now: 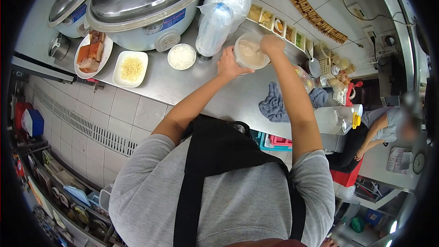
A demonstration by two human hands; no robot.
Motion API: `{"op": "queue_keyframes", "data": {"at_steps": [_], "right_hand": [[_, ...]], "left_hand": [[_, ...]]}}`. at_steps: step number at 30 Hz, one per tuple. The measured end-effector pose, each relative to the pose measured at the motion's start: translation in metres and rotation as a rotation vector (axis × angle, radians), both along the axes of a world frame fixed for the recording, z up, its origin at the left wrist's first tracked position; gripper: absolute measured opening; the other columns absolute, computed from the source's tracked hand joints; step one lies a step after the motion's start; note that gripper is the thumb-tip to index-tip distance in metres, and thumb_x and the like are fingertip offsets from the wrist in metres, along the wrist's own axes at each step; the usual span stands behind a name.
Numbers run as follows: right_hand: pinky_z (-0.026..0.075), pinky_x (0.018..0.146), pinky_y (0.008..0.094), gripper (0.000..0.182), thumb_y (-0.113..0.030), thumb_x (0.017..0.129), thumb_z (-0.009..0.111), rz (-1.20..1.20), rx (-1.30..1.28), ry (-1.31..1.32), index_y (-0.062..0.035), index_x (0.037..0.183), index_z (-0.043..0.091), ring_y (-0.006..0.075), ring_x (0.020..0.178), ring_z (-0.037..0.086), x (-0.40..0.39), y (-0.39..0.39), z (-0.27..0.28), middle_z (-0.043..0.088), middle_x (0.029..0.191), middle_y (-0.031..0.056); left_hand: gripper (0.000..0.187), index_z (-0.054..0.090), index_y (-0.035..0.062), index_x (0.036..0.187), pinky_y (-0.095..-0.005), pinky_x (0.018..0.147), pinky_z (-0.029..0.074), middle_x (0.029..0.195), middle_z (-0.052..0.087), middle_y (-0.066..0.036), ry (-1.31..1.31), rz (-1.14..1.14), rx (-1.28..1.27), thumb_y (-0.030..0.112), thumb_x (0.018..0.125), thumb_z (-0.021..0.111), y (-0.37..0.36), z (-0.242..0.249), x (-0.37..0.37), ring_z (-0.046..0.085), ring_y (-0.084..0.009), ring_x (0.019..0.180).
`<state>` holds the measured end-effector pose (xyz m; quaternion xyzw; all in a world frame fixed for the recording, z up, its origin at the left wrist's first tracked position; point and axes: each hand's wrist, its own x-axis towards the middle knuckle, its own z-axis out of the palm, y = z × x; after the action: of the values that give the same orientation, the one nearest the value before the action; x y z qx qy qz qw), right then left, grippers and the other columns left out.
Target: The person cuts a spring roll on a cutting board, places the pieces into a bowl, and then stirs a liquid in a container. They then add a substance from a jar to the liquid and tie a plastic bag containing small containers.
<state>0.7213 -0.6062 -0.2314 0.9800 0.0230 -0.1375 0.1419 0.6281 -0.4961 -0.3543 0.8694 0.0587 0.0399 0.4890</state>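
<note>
A round translucent plastic tub (238,51) with a pale beige mixture inside stands on the steel counter. My left hand (230,65) grips its left side, thumb stretched along the lower edge. Over the right rim of the tub, my right hand (272,45) is closed in a fist; what it holds reaches toward the mixture but is too hidden to name. Left of the tub are a bowl of white rice (182,56) and a square dish (117,80) of shredded yellow food. Clear plastic bags (215,29) stand just behind my left hand.
Large rice cookers (151,23) and a plate of browned meat pieces (91,55) occupy the left. A row of ingredient compartments (288,33) lines the wall. On the right lie a grey cloth (273,105) and a large clear bottle (336,120); a seated person (382,128) is beyond.
</note>
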Motion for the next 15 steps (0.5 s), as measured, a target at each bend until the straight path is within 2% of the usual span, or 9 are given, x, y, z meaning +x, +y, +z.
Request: {"op": "queue_keyframes", "data": {"at_steps": [5, 7, 11, 14, 15], "right_hand": [[0.052, 0.079, 0.0374, 0.025, -0.020, 0.085, 0.055, 0.056, -0.007, -0.020, -0.0099, 0.103, 0.069, 0.0270, 0.100, 0.064, -0.003, 0.001, -0.001, 0.067, 0.107, 0.0105], [0.052, 0.077, 0.0382, 0.025, -0.024, 0.085, 0.057, 0.246, 0.007, -0.034, -0.0083, 0.099, 0.070, 0.0276, 0.096, 0.065, -0.011, 0.005, 0.001, 0.068, 0.103, 0.0120], [0.051, 0.076, 0.0407, 0.022, -0.020, 0.083, 0.055, 0.394, 0.087, -0.008, -0.0083, 0.095, 0.069, 0.0311, 0.092, 0.064, -0.012, -0.001, -0.008, 0.067, 0.097, 0.0146], [0.051, 0.075, 0.0414, 0.022, -0.022, 0.082, 0.056, 0.456, 0.145, 0.107, -0.0110, 0.096, 0.069, 0.0310, 0.089, 0.064, -0.018, -0.004, -0.001, 0.067, 0.095, 0.0141], [0.051, 0.077, 0.0400, 0.023, -0.023, 0.083, 0.057, 0.444, 0.093, 0.192, -0.0102, 0.098, 0.070, 0.0292, 0.093, 0.064, -0.020, -0.004, 0.006, 0.067, 0.099, 0.0131]], "left_hand": [[0.113, 0.033, 0.0081, 0.128, -0.0497, 0.094, 0.038, 0.124, 0.044, -0.012, -0.028, 0.013, -0.013, 0.054, 0.041, 0.087, -0.001, -0.003, 0.000, 0.047, -0.0297, 0.117], [0.113, 0.033, 0.0079, 0.128, -0.0499, 0.094, 0.038, 0.124, 0.044, -0.012, -0.041, 0.012, -0.015, 0.054, 0.041, 0.088, -0.001, -0.005, 0.000, 0.047, -0.0301, 0.117], [0.114, 0.033, 0.0072, 0.127, -0.0500, 0.094, 0.038, 0.125, 0.044, -0.013, -0.039, 0.007, -0.035, 0.053, 0.040, 0.088, -0.001, -0.004, 0.000, 0.048, -0.0312, 0.117], [0.114, 0.033, 0.0067, 0.127, -0.0500, 0.094, 0.038, 0.126, 0.043, -0.013, -0.034, 0.001, -0.042, 0.052, 0.040, 0.089, 0.000, -0.004, 0.000, 0.047, -0.0310, 0.117], [0.114, 0.033, 0.0067, 0.127, -0.0500, 0.094, 0.038, 0.126, 0.043, -0.013, -0.034, -0.001, -0.042, 0.052, 0.040, 0.089, 0.000, -0.004, 0.001, 0.047, -0.0310, 0.117]]}}
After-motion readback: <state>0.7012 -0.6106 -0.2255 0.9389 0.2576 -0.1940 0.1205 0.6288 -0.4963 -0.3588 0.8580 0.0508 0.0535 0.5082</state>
